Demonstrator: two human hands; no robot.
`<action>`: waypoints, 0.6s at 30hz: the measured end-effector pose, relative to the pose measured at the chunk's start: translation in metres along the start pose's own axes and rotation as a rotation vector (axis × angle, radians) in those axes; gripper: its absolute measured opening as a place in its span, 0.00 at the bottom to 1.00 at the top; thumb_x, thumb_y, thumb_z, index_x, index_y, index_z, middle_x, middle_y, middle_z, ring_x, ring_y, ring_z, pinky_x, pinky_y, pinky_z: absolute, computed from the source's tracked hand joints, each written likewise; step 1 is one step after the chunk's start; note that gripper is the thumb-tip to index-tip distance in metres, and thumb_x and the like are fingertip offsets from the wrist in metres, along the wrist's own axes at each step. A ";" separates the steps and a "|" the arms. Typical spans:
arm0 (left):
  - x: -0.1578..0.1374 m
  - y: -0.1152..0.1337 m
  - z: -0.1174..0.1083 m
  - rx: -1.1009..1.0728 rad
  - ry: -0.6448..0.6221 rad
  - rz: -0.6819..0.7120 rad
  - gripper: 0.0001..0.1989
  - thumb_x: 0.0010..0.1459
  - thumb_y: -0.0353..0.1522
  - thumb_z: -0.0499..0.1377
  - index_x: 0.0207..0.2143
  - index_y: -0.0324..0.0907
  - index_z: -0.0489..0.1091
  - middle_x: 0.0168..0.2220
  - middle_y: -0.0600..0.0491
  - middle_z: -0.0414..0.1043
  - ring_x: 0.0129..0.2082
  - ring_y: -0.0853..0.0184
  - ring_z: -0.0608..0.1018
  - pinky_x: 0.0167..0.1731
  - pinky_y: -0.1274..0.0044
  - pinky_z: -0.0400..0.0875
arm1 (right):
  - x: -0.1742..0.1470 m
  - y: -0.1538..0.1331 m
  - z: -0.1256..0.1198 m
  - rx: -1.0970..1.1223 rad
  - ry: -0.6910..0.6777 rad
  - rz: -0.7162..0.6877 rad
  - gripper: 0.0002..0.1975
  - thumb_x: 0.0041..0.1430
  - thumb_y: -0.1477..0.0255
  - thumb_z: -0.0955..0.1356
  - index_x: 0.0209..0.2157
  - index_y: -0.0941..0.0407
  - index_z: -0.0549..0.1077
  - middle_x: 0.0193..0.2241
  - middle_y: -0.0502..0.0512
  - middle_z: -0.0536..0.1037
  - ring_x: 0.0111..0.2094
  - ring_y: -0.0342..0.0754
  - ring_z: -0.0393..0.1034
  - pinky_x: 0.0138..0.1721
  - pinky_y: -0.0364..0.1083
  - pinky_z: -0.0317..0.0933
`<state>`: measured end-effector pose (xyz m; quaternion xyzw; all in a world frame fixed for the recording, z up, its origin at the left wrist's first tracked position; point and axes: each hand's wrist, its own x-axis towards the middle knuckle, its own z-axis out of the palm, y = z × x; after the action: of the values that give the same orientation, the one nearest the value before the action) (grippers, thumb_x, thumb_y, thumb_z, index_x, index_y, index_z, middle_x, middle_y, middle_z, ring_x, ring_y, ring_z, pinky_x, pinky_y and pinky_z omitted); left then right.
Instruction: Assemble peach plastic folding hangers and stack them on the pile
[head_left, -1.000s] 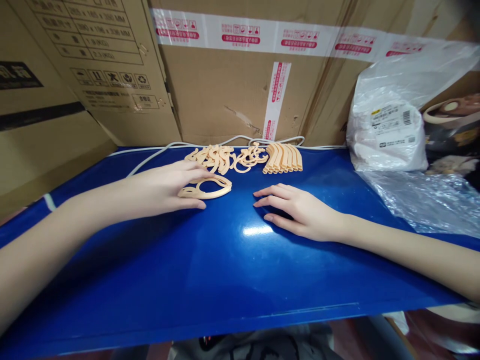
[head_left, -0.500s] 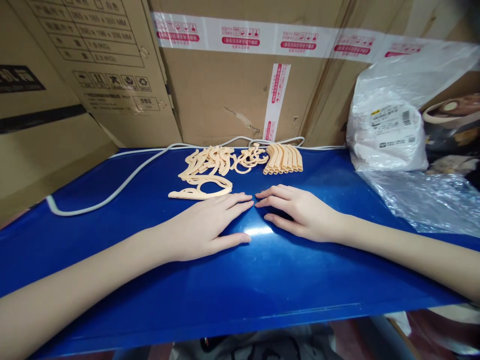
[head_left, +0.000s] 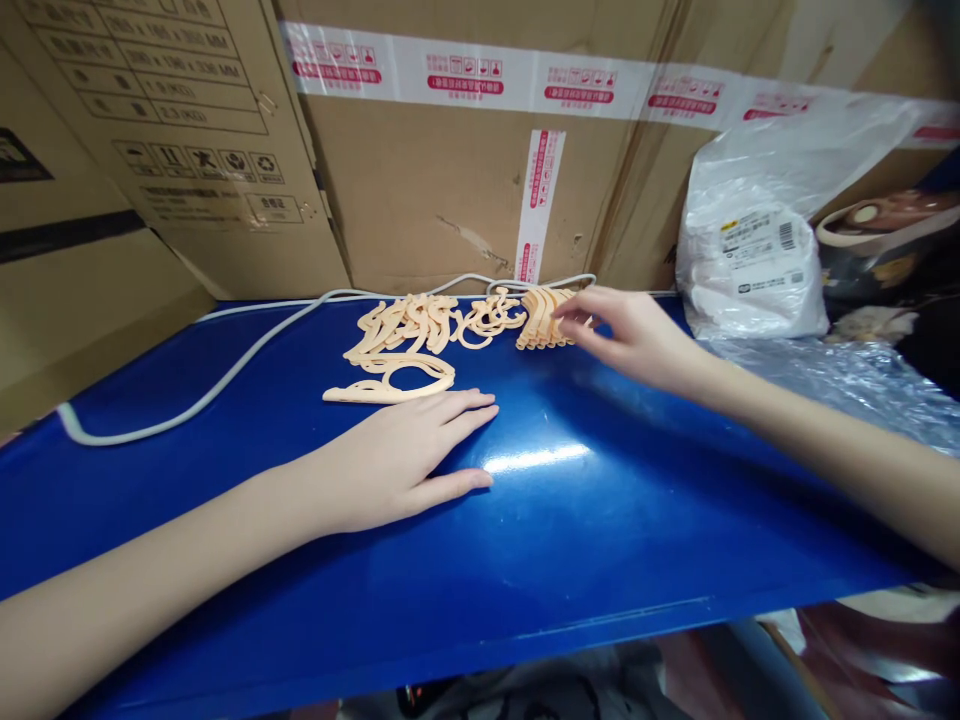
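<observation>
My left hand [head_left: 405,452] lies flat on the blue table [head_left: 480,570], palm down, fingers stretched out and holding nothing. Just beyond its knuckles is a cream plastic piece with a looped frame [head_left: 386,394], like a folded travel hanger. My right hand [head_left: 622,325] is raised at the back, its thumb and fingers apart over the right end of a neat row of curved cream tubes [head_left: 536,318]. Whether its fingertips touch the tubes I cannot tell. Left of that row are small cream hooks [head_left: 487,320] and a heap of wavy cream strips [head_left: 412,322].
Cardboard boxes [head_left: 442,170] wall the back and left. A white cable [head_left: 232,375] runs along the left and rear of the table. At the right stand a white plastic-wrapped package [head_left: 750,265] and crumpled clear plastic [head_left: 847,385].
My right hand has lifted from the table's middle and moved back and right to the row of tubes. My left hand stays flat. The view has shifted slightly.
</observation>
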<state>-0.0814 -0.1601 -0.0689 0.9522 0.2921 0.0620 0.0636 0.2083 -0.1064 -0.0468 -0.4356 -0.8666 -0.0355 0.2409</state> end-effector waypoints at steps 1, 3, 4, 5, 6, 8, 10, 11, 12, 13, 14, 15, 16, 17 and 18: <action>0.000 0.000 0.000 0.000 -0.002 -0.001 0.32 0.67 0.49 0.46 0.64 0.39 0.59 0.65 0.44 0.59 0.63 0.54 0.64 0.62 0.65 0.59 | 0.007 0.012 -0.004 -0.036 0.006 0.062 0.15 0.64 0.68 0.62 0.44 0.59 0.76 0.36 0.58 0.79 0.36 0.50 0.73 0.37 0.47 0.64; 0.000 0.000 -0.001 0.001 -0.004 -0.003 0.32 0.67 0.49 0.46 0.64 0.39 0.59 0.65 0.45 0.58 0.64 0.54 0.64 0.62 0.65 0.59 | 0.018 0.034 -0.008 -0.171 -0.054 0.142 0.16 0.62 0.70 0.61 0.44 0.60 0.77 0.38 0.60 0.78 0.36 0.52 0.73 0.38 0.48 0.63; 0.000 0.000 -0.002 0.000 -0.004 -0.005 0.31 0.67 0.49 0.47 0.64 0.40 0.59 0.65 0.45 0.58 0.64 0.54 0.64 0.62 0.65 0.59 | 0.022 0.042 -0.008 -0.246 -0.088 0.184 0.17 0.61 0.70 0.61 0.45 0.59 0.78 0.39 0.61 0.78 0.37 0.53 0.73 0.38 0.49 0.63; 0.000 0.000 -0.002 -0.003 -0.002 -0.008 0.31 0.66 0.49 0.47 0.64 0.40 0.60 0.65 0.45 0.59 0.63 0.54 0.64 0.62 0.65 0.59 | 0.025 0.048 -0.007 -0.307 -0.104 0.214 0.18 0.61 0.71 0.61 0.45 0.58 0.79 0.41 0.62 0.77 0.38 0.54 0.73 0.38 0.49 0.63; 0.000 0.000 -0.002 -0.006 0.001 -0.012 0.31 0.66 0.49 0.47 0.64 0.41 0.60 0.65 0.45 0.59 0.63 0.54 0.64 0.62 0.64 0.59 | 0.026 0.052 -0.005 -0.347 -0.121 0.234 0.18 0.60 0.72 0.61 0.45 0.58 0.79 0.41 0.62 0.77 0.39 0.55 0.73 0.38 0.50 0.63; 0.001 0.001 -0.002 -0.009 0.005 -0.017 0.31 0.66 0.49 0.47 0.64 0.42 0.60 0.65 0.45 0.59 0.63 0.54 0.65 0.62 0.64 0.60 | 0.027 0.055 0.000 -0.380 -0.138 0.248 0.19 0.59 0.73 0.61 0.45 0.57 0.80 0.42 0.61 0.77 0.40 0.55 0.73 0.39 0.50 0.63; 0.001 0.001 -0.001 -0.008 0.007 -0.015 0.31 0.66 0.50 0.47 0.63 0.42 0.60 0.65 0.45 0.59 0.63 0.54 0.65 0.62 0.64 0.60 | 0.027 0.054 0.005 -0.380 -0.152 0.235 0.19 0.58 0.73 0.61 0.45 0.56 0.80 0.41 0.60 0.77 0.39 0.54 0.73 0.38 0.50 0.63; 0.001 0.000 -0.001 -0.008 0.008 -0.015 0.31 0.66 0.50 0.47 0.63 0.42 0.61 0.65 0.45 0.59 0.63 0.54 0.65 0.62 0.64 0.60 | 0.027 0.053 0.006 -0.378 -0.159 0.224 0.19 0.58 0.73 0.61 0.45 0.55 0.80 0.40 0.59 0.77 0.38 0.54 0.73 0.38 0.50 0.63; 0.001 0.000 -0.001 -0.008 0.009 -0.014 0.31 0.66 0.50 0.47 0.63 0.42 0.61 0.65 0.45 0.59 0.63 0.53 0.65 0.62 0.63 0.60 | 0.028 0.052 0.008 -0.376 -0.166 0.211 0.20 0.58 0.73 0.61 0.45 0.55 0.80 0.40 0.59 0.78 0.37 0.53 0.73 0.37 0.49 0.63; 0.001 0.000 0.000 -0.007 0.011 -0.013 0.31 0.66 0.50 0.47 0.63 0.42 0.61 0.65 0.45 0.59 0.63 0.53 0.65 0.62 0.63 0.60 | 0.028 0.052 0.009 -0.374 -0.171 0.201 0.20 0.58 0.72 0.61 0.45 0.55 0.80 0.40 0.59 0.78 0.37 0.53 0.73 0.37 0.49 0.63; 0.001 -0.001 0.000 -0.007 0.013 -0.013 0.31 0.66 0.50 0.47 0.63 0.42 0.61 0.65 0.45 0.59 0.63 0.53 0.65 0.62 0.63 0.60 | 0.028 0.051 0.009 -0.370 -0.171 0.195 0.20 0.58 0.72 0.61 0.45 0.55 0.80 0.40 0.59 0.78 0.37 0.53 0.73 0.37 0.49 0.63; 0.000 -0.001 0.000 -0.007 0.017 -0.012 0.31 0.66 0.50 0.47 0.63 0.42 0.61 0.65 0.45 0.60 0.63 0.54 0.65 0.62 0.63 0.60 | 0.029 0.051 0.010 -0.364 -0.170 0.193 0.20 0.58 0.72 0.61 0.45 0.55 0.80 0.40 0.59 0.78 0.37 0.53 0.73 0.37 0.50 0.63; 0.000 -0.001 0.000 -0.007 0.019 -0.010 0.31 0.66 0.50 0.47 0.64 0.41 0.60 0.65 0.45 0.60 0.63 0.54 0.65 0.62 0.64 0.60 | 0.029 0.050 0.010 -0.358 -0.169 0.194 0.20 0.58 0.72 0.60 0.45 0.55 0.80 0.40 0.60 0.78 0.38 0.54 0.73 0.37 0.50 0.63; 0.000 -0.002 0.001 -0.006 0.020 -0.007 0.31 0.66 0.50 0.47 0.64 0.41 0.60 0.65 0.45 0.60 0.63 0.54 0.65 0.62 0.64 0.60 | 0.029 0.050 0.009 -0.353 -0.166 0.200 0.20 0.58 0.73 0.60 0.45 0.55 0.80 0.41 0.60 0.78 0.38 0.54 0.73 0.38 0.50 0.63; 0.000 -0.002 0.001 -0.005 0.018 -0.006 0.31 0.66 0.49 0.47 0.64 0.41 0.60 0.65 0.45 0.59 0.63 0.54 0.65 0.62 0.65 0.60 | 0.030 0.050 0.009 -0.349 -0.162 0.209 0.20 0.58 0.73 0.60 0.45 0.55 0.80 0.42 0.60 0.78 0.39 0.55 0.73 0.38 0.50 0.63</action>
<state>-0.0821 -0.1587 -0.0701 0.9507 0.2953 0.0710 0.0633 0.2287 -0.0511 -0.0490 -0.5595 -0.8140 -0.1249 0.0937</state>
